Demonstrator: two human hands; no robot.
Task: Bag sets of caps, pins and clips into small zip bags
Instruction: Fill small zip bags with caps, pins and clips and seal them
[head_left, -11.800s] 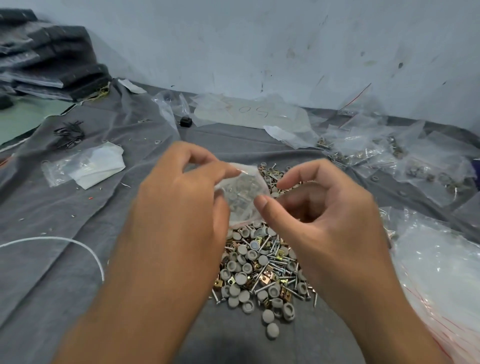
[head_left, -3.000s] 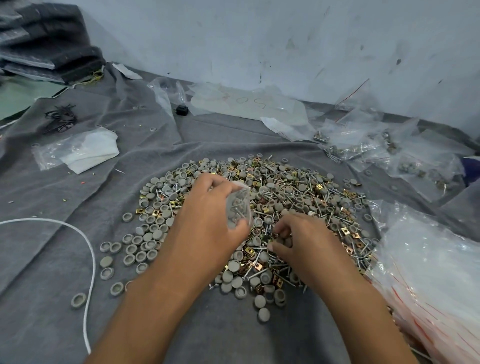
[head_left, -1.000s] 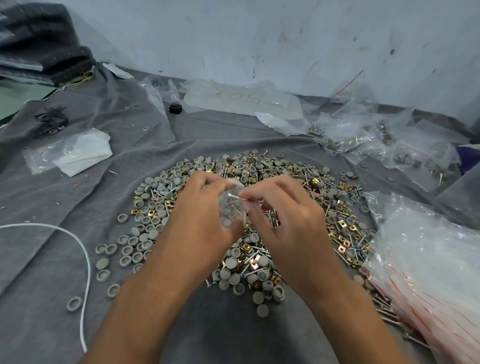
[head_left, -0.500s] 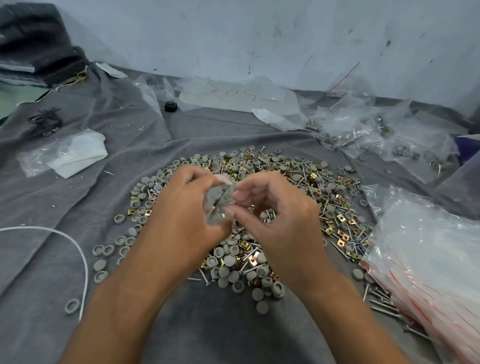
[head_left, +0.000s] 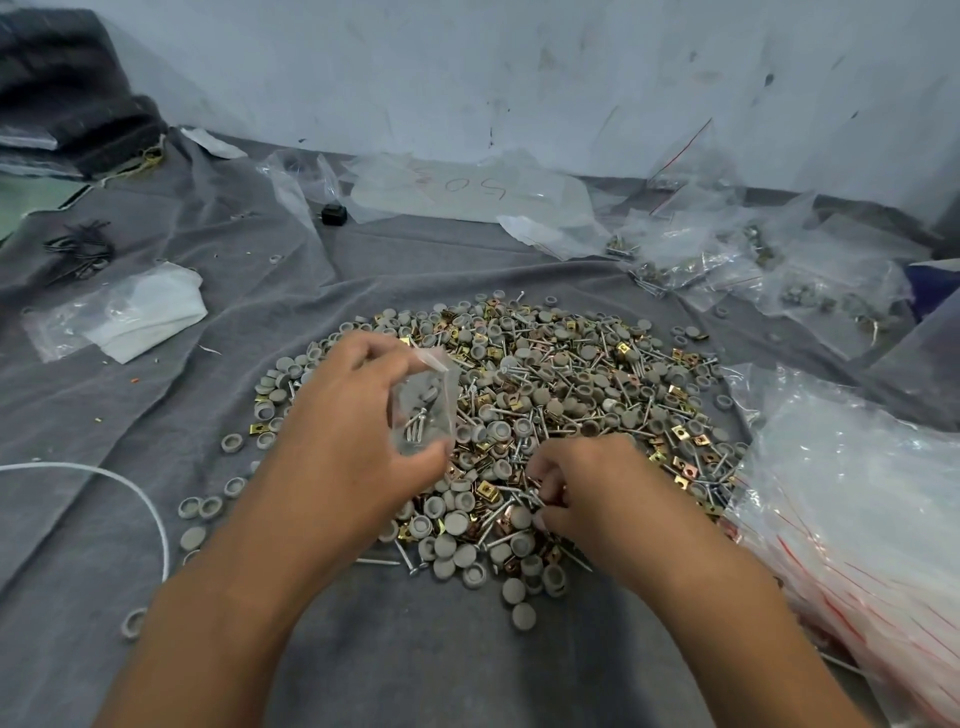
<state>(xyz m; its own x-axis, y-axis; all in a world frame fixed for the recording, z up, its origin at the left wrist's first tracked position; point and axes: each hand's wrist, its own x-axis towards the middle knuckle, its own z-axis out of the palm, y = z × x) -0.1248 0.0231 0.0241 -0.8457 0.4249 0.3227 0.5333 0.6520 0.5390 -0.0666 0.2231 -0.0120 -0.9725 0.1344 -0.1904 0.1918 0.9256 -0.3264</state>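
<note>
From the head view, a small zip bag (head_left: 423, 410) with pins inside is pinched by the left hand (head_left: 358, 431) over the pile (head_left: 545, 395). At five o'clock, the right hand's (head_left: 587, 493) fingers are curled, pinching pins; the bag mouth is best held open.

right hand (head_left: 587, 488): fingertips buried among the pins, so its catch stays unseen
stack of zip bags (head_left: 872, 519): cut off at the right edge (count unknowable)

Small packing workshop: heaped hardware (head_left: 519, 415) on grey cloth (head_left: 156, 415), scuffed wall (head_left: 519, 78).
</note>
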